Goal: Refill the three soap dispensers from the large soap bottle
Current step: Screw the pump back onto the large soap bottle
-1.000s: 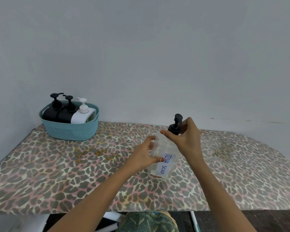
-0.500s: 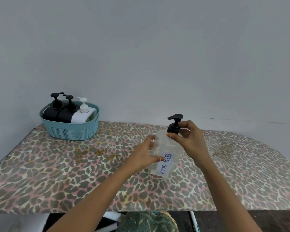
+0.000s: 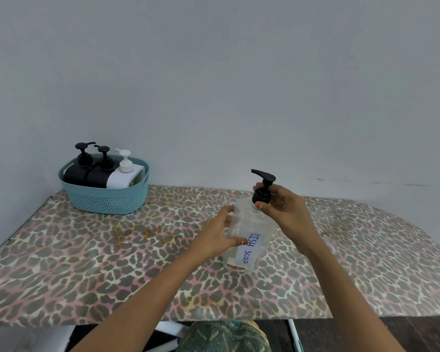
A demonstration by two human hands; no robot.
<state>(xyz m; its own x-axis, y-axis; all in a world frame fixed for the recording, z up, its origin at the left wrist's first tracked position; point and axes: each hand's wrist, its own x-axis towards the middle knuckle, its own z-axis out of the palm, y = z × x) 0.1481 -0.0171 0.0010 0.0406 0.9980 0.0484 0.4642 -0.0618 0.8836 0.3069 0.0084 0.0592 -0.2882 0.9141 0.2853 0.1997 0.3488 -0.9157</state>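
Rotated pump (image 3: 263, 189), spout now at 9 o'clock, right hand (image 3: 287, 212) grip pinching its collar, left hand (image 3: 214, 240) grip clamped round bottle (image 3: 255, 224) (labelled DISH SOAP) mid-tabletop (image 3: 87, 262), dispensers (image 3: 104, 171) in basket (image 3: 107, 199) at 10 o'clock

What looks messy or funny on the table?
Orange-yellow smudges mark the leopard-print tablecloth between the blue basket and the clear soap bottle. They look like stains, maybe old spills.
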